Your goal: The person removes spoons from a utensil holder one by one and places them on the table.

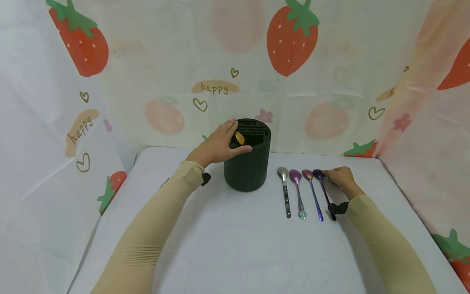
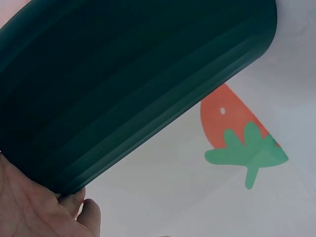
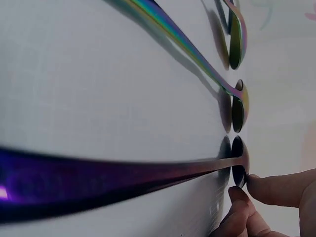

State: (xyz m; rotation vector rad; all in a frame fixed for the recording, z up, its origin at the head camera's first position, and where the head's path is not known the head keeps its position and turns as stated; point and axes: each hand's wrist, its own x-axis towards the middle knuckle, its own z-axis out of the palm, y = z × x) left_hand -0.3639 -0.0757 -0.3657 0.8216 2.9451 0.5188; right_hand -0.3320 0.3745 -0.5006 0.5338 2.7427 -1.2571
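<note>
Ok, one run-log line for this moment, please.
left hand: on dark holder | right hand: pinching rightmost spoon | three more spoons: on table

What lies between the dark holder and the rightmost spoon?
The head view shows a silver-bowled spoon, a purple spoon and a reddish spoon, in that order.

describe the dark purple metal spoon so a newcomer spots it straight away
On the white table, find the dark green cylindrical container. To its right lie four metal spoons; go to the far right end. That dark purple spoon has the darkest bowl, and only it is touched by the right hand.
</note>
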